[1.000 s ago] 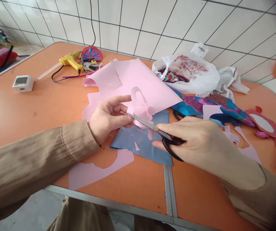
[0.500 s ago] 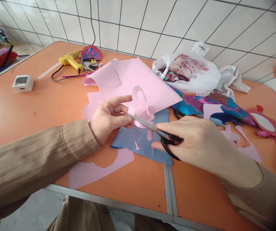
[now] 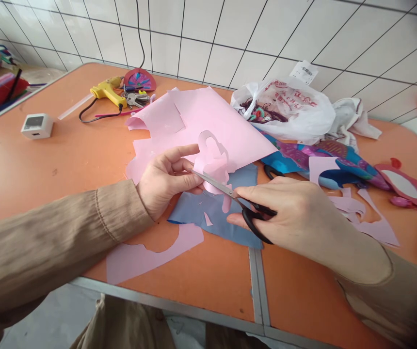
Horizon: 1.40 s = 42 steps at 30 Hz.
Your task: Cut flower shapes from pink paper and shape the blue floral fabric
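Between the thumb and fingers of my left hand [image 3: 170,179] is a small cut piece of pink sheet [image 3: 214,169], with a curled strip looping up from it. My right hand [image 3: 296,213] grips black-handled scissors [image 3: 254,215], whose blades lie across the front of the pink piece, tips near my left thumb. Whether the blades are cutting into it I cannot tell. Below my hands lies a blue sheet [image 3: 216,223] with a small pink scrap on it. Behind them spreads a large pink sheet [image 3: 208,116].
A yellow glue gun [image 3: 108,92] and keys [image 3: 137,99] lie at the back left, near a white cube-shaped device [image 3: 37,126]. A white plastic bag [image 3: 296,109] stands against the tiled wall. Pink offcuts [image 3: 146,261] lie near the front edge and at right, by a second black handle [image 3: 272,172].
The scissors have closed slightly, and the strip hanging by the blades has shifted a little. Both hands keep nearly the same place; the whole view has moved slightly.
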Each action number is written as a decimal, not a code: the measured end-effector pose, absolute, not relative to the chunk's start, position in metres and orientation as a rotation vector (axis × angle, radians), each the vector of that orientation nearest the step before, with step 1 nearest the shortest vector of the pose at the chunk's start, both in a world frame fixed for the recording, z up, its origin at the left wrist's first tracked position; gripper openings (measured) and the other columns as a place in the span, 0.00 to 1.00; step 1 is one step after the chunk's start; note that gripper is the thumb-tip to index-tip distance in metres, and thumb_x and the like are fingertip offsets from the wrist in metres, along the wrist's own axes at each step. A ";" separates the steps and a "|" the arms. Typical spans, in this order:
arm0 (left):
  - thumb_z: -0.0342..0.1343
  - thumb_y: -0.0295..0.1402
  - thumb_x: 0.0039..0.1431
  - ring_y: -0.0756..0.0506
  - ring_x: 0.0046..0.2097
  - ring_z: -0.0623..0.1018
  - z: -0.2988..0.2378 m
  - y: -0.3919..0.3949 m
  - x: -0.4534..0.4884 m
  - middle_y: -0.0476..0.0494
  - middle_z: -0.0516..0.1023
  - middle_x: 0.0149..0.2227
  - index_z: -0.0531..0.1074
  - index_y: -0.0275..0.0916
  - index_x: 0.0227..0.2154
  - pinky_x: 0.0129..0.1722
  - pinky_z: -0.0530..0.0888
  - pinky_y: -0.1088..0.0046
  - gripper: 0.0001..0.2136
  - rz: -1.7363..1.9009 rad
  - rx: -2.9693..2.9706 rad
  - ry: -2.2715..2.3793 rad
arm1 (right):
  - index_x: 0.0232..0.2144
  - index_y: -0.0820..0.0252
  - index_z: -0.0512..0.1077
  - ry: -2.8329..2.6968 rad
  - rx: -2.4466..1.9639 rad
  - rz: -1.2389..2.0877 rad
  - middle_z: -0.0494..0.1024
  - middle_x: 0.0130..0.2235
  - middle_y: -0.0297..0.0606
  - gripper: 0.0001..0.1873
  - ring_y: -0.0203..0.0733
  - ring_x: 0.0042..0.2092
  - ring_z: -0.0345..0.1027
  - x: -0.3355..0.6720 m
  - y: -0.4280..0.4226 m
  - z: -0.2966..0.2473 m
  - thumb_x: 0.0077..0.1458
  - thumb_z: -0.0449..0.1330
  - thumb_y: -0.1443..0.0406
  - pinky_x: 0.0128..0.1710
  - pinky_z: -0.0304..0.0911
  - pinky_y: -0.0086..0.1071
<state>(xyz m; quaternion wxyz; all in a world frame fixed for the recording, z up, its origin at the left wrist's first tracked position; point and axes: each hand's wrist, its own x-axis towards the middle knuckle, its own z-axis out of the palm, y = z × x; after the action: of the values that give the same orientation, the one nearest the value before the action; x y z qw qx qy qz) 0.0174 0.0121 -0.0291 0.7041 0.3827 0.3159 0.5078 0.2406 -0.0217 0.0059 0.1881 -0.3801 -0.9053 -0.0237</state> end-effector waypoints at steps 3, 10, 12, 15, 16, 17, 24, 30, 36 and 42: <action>0.74 0.24 0.38 0.48 0.26 0.80 -0.029 0.012 0.017 0.49 0.80 0.25 0.74 0.35 0.44 0.29 0.78 0.74 0.27 1.130 0.861 0.713 | 0.29 0.55 0.77 -2.542 -1.053 -0.073 0.69 0.19 0.29 0.04 0.38 0.22 0.60 0.241 -0.021 0.005 0.57 0.65 0.64 0.26 0.54 0.33; 0.75 0.29 0.39 0.49 0.27 0.81 -0.031 0.013 0.017 0.51 0.80 0.26 0.74 0.37 0.44 0.28 0.77 0.75 0.26 1.127 0.872 0.678 | 0.27 0.57 0.73 -2.551 -1.044 -0.063 0.67 0.19 0.29 0.08 0.36 0.22 0.58 0.240 -0.021 0.003 0.58 0.64 0.64 0.25 0.54 0.32; 0.76 0.29 0.39 0.48 0.27 0.81 -0.031 0.013 0.017 0.52 0.79 0.26 0.74 0.37 0.44 0.28 0.77 0.75 0.27 1.125 0.878 0.681 | 0.28 0.57 0.73 -2.554 -1.035 -0.054 0.68 0.19 0.29 0.07 0.36 0.22 0.58 0.240 -0.021 0.004 0.58 0.64 0.63 0.25 0.53 0.31; 0.76 0.28 0.38 0.48 0.27 0.81 -0.030 0.013 0.017 0.54 0.78 0.25 0.74 0.37 0.44 0.28 0.77 0.74 0.27 1.125 0.864 0.691 | 0.29 0.56 0.74 -2.558 -1.044 -0.031 0.69 0.20 0.29 0.06 0.36 0.23 0.60 0.240 -0.021 0.005 0.59 0.64 0.63 0.26 0.54 0.31; 0.76 0.27 0.38 0.48 0.27 0.81 -0.030 0.013 0.017 0.54 0.78 0.24 0.74 0.37 0.44 0.28 0.77 0.74 0.27 1.127 0.857 0.695 | 0.30 0.56 0.74 -2.561 -1.054 -0.021 0.69 0.20 0.29 0.06 0.36 0.23 0.61 0.240 -0.021 0.005 0.59 0.64 0.63 0.26 0.54 0.31; 0.76 0.27 0.38 0.48 0.27 0.81 -0.030 0.012 0.017 0.54 0.78 0.24 0.74 0.37 0.43 0.28 0.77 0.74 0.26 1.129 0.850 0.699 | 0.30 0.56 0.75 -2.568 -1.071 -0.009 0.70 0.20 0.29 0.06 0.37 0.23 0.61 0.240 -0.021 0.006 0.59 0.64 0.63 0.26 0.55 0.32; 0.75 0.26 0.39 0.48 0.27 0.81 -0.025 0.012 0.016 0.52 0.78 0.25 0.74 0.36 0.44 0.29 0.77 0.73 0.26 1.131 0.891 0.742 | 0.31 0.54 0.76 -2.583 -1.112 0.040 0.73 0.21 0.31 0.06 0.38 0.24 0.63 0.241 -0.021 0.006 0.60 0.63 0.62 0.28 0.55 0.33; 0.73 0.23 0.40 0.44 0.30 0.82 -0.020 0.014 0.011 0.49 0.81 0.27 0.74 0.35 0.47 0.32 0.78 0.69 0.27 1.130 0.978 0.754 | 0.29 0.54 0.75 -2.593 -1.128 -0.019 0.67 0.20 0.29 0.08 0.37 0.23 0.57 0.241 -0.022 0.008 0.61 0.62 0.61 0.27 0.53 0.33; 0.73 0.23 0.40 0.47 0.27 0.81 -0.022 0.013 0.014 0.48 0.80 0.26 0.74 0.33 0.48 0.29 0.78 0.72 0.28 1.116 0.940 0.744 | 0.28 0.56 0.73 -2.591 -1.098 -0.088 0.66 0.19 0.29 0.09 0.37 0.23 0.56 0.242 -0.022 0.006 0.60 0.62 0.61 0.26 0.52 0.32; 0.73 0.23 0.40 0.47 0.26 0.81 -0.021 0.013 0.014 0.48 0.79 0.26 0.75 0.33 0.47 0.27 0.77 0.74 0.27 1.112 0.939 0.739 | 0.28 0.56 0.74 -2.591 -1.103 -0.066 0.67 0.19 0.29 0.08 0.37 0.23 0.56 0.242 -0.021 0.005 0.60 0.62 0.61 0.26 0.53 0.32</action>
<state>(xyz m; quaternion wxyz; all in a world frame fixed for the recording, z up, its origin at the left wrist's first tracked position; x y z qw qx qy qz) 0.0144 0.0127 -0.0213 0.6850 0.4193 0.3299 0.4961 0.2424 -0.0214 0.0045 0.1614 -0.3865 -0.9078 -0.0230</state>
